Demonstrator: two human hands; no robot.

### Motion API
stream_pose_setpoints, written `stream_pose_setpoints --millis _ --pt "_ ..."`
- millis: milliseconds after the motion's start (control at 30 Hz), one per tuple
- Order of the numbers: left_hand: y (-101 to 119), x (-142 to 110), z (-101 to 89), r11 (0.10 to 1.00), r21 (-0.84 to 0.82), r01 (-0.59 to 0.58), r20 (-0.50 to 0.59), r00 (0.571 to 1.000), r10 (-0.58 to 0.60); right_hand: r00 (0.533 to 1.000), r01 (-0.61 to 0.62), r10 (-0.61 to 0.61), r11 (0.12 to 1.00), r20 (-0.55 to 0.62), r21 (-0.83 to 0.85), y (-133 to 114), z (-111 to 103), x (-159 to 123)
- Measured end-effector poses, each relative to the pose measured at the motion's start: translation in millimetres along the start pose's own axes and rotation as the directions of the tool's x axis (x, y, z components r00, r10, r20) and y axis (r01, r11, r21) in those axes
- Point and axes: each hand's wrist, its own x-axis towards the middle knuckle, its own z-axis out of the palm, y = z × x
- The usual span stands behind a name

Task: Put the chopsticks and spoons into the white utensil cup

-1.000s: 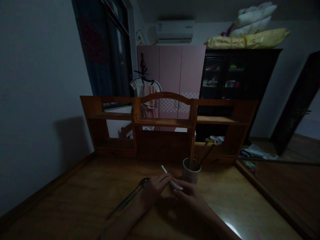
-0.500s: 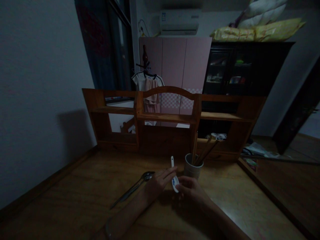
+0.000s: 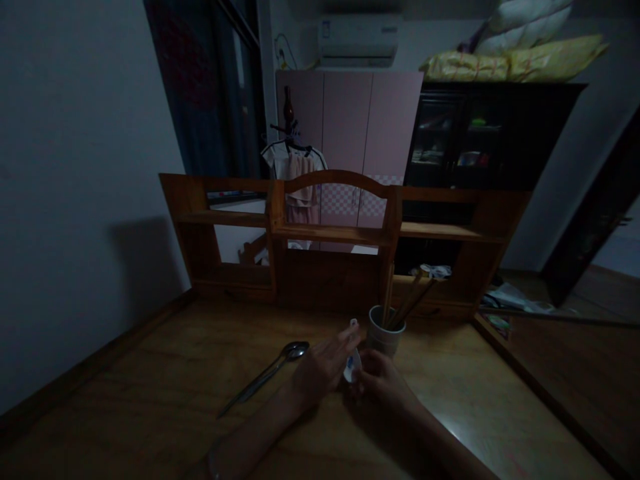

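A white ceramic spoon (image 3: 352, 367) with a blue pattern in its bowl is held up between my two hands, over the wooden table. My left hand (image 3: 323, 363) lies across its handle, fingers pressed together, and hides the middle of it; the handle's tip shows above the fingers. Beside the bowl, my right hand (image 3: 383, 379) is closed with its fingertips on the edge. Two metal spoons (image 3: 295, 352) lie side by side left of my left hand, handles pointing to the lower left. Just behind my right hand stands a light grey cup (image 3: 383, 341) with wooden chopsticks (image 3: 411, 303) in it.
A wooden shelf unit (image 3: 330, 232) runs along the table's back edge. The wall (image 3: 85, 167) borders the table on the left, and a raised wooden edge (image 3: 530, 383) lines the right side. Pink wardrobe doors (image 3: 347, 127) and a dark cabinet (image 3: 525, 133) stand farther back.
The ceramic spoon has turned, its handle tip shifting right and slightly down. My left hand has slid up and right, covering more of the handle. My right hand stays at the bowl.
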Motion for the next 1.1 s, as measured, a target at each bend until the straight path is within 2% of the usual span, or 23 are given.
stream_pose_setpoints --millis 67,133,233,333,400,467,533,667,767,833,867,967,1000,1100 --pt "-0.8 -0.6 2.6 0.999 0.029 0.041 -0.05 0.998 -0.04 0.994 0.1 -0.105 0.987 -0.035 -0.127 -8.6 0.2 -4.2" --pt "-2.5 -1.3 6.5 0.994 0.045 0.104 -0.135 0.986 -0.097 0.973 0.195 -0.223 0.938 -0.068 -0.285 -19.6 0.4 -9.1" --pt "-7.1 -1.9 12.4 0.98 0.006 0.197 -0.214 0.958 -0.192 0.941 0.246 -0.327 0.843 -0.092 -0.478 -31.5 0.9 -14.6" --pt "-13.3 -1.8 15.8 0.938 -0.109 0.328 -0.24 0.907 -0.345 0.899 0.255 -0.413 0.766 -0.147 -0.59 -35.1 0.3 -16.5" --pt "-16.6 -2.0 17.5 0.914 -0.147 0.379 -0.21 0.891 -0.403 0.842 0.307 -0.514 0.704 -0.162 -0.641 -36.7 -1.5 -16.8" --pt "-17.9 -2.6 19.8 0.923 -0.108 0.368 -0.154 0.911 -0.382 0.783 0.371 -0.603 0.649 -0.152 -0.665 -39.9 -4.2 -16.9" --pt "-16.7 -2.8 22.6 0.947 -0.034 0.321 -0.13 0.938 -0.322 0.757 0.396 -0.634 0.638 -0.159 -0.66 -44.6 -7.3 -16.7" --pt "-7.4 -1.4 23.9 0.978 0.099 0.186 -0.151 0.974 -0.17 0.782 0.348 -0.582 0.706 -0.225 -0.616 -58.6 -12.4 -13.9" --pt "0.0 -1.4 19.6 0.991 0.119 0.062 -0.14 0.989 -0.045 0.809 0.374 -0.566 0.703 -0.158 -0.605 -82.7 -20.8 -11.2" --pt "2.2 -2.6 16.8 0.996 0.086 0.037 -0.127 0.992 -0.026 0.795 0.401 -0.597 0.653 -0.111 -0.642 -108.6 -33.1 -8.9" --pt "2.1 -3.3 15.9 0.997 0.068 0.042 -0.123 0.992 -0.034 0.778 0.384 -0.615 0.629 -0.13 -0.675 -123.7 -41.4 -7.1" --pt "-2.0 -5.1 15.2 0.996 0.01 0.085 -0.108 0.991 -0.083 0.676 0.275 -0.708 0.498 -0.203 -0.823 -168.3 -69.2 3.1" --pt "-4.2 -5.4 15.3 0.994 -0.014 0.105 -0.108 0.988 -0.106 0.667 0.233 -0.72 0.447 -0.192 -0.864 -180.1 -77.1 8.1" --pt "-10.6 -6.0 15.6 0.98 -0.085 0.179 -0.125 0.974 -0.188 0.735 0.228 -0.676 0.323 -0.055 -0.918 -198.3 -89.9 25.2"
